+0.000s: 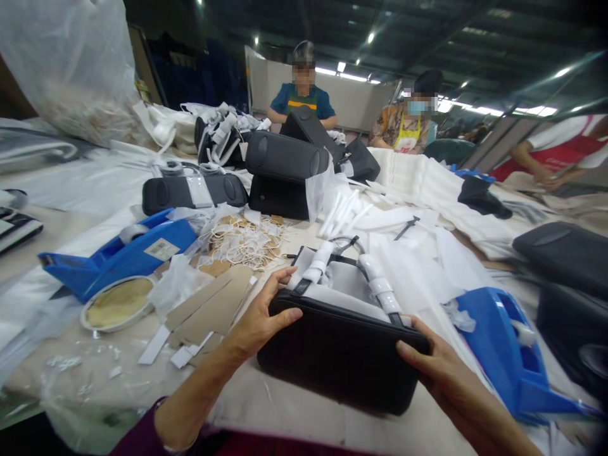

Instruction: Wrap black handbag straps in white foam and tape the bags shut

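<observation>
A black bag (337,354) stands upright near the table's front edge, its top open with white sheet padding (349,285) inside. Its handles are wrapped in clear and white plastic (380,285). At the bag's upper left corner, my left hand (266,313) grips the rim, thumb on the front face and fingers behind. My right hand (427,354) holds the upper right corner the same way, with its thumb on the front and its fingers over the edge.
Blue tape dispensers (156,250) (498,348) lie to left and right. A round dish (118,304), brown card pieces (213,307) and a pile of strings (247,244) are at the left. More black bags (285,155) stand behind. Several people work across the table.
</observation>
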`<action>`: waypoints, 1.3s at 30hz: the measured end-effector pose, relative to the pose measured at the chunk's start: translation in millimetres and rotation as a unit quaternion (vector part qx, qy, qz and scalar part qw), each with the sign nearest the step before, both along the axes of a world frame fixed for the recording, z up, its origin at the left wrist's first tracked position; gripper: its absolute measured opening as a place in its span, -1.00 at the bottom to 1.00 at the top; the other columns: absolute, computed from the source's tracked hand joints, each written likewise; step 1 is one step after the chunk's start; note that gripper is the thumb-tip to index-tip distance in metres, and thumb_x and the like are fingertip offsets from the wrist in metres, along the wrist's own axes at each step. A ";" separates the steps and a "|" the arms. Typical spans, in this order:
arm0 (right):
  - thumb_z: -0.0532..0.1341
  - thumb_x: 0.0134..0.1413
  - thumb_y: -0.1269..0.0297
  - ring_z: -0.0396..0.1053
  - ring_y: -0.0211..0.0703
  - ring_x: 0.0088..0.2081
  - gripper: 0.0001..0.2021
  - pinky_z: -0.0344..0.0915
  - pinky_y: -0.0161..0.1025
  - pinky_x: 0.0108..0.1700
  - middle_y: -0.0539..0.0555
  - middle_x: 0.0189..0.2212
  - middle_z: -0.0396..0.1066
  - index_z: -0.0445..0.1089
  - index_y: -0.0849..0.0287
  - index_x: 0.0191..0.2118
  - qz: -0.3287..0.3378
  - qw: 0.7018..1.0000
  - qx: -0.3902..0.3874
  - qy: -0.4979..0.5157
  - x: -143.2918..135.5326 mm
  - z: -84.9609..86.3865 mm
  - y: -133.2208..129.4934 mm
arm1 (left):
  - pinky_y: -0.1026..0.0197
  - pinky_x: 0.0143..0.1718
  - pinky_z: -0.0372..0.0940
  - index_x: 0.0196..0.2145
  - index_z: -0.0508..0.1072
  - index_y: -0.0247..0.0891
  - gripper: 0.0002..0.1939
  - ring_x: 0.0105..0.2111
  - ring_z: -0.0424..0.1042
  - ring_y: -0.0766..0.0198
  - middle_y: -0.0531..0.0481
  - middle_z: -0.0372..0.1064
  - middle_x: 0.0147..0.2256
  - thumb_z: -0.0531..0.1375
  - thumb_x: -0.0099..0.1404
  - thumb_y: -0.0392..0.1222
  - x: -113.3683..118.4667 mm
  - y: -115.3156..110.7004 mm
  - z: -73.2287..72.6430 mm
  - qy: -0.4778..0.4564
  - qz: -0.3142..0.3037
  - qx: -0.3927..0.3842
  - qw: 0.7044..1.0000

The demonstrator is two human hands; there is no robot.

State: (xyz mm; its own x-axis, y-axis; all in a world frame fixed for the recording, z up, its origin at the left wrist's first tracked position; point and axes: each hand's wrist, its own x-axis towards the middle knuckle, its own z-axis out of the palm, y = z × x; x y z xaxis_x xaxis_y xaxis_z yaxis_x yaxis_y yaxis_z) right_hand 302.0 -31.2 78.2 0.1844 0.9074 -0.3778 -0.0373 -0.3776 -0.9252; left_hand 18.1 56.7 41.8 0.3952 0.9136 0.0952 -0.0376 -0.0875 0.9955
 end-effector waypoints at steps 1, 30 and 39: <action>0.40 -0.22 0.04 0.39 0.00 -0.23 -0.49 0.27 -0.14 -0.16 0.06 -0.31 0.45 0.38 0.12 -0.10 -0.006 1.000 0.002 0.000 -0.9 -0.3 0.1 | 0.17 -0.04 0.17 0.21 0.10 -0.10 -0.33 -0.12 0.31 0.17 -0.01 0.27 -0.11 0.26 0.21 -0.06 0.1 -0.3 -0.3 -0.001 0.001 0.005 1.000; 0.25 -0.05 -0.11 0.21 -0.19 -0.45 -0.62 0.13 -0.31 -0.42 -0.08 -0.57 0.25 0.30 0.15 -0.46 0.018 0.964 0.033 -0.262 21.0 -68.6 19.7 | 0.21 -0.22 0.21 -0.23 0.35 -0.17 -0.76 -0.29 0.39 0.20 0.08 0.39 -0.34 0.17 0.25 0.02 19.9 6.3 -30.3 0.254 0.144 0.039 0.956; 0.28 -0.11 -0.14 0.27 -0.15 -0.41 -0.59 0.15 -0.30 -0.40 -0.04 -0.51 0.36 0.40 0.15 -0.38 0.012 0.969 0.002 -0.245 20.9 -61.5 13.7 | 0.24 -0.18 0.22 -0.24 0.34 -0.21 -0.77 -0.27 0.36 0.24 0.09 0.36 -0.33 0.25 0.16 -0.12 23.7 0.5 -27.3 0.143 0.160 -0.013 0.977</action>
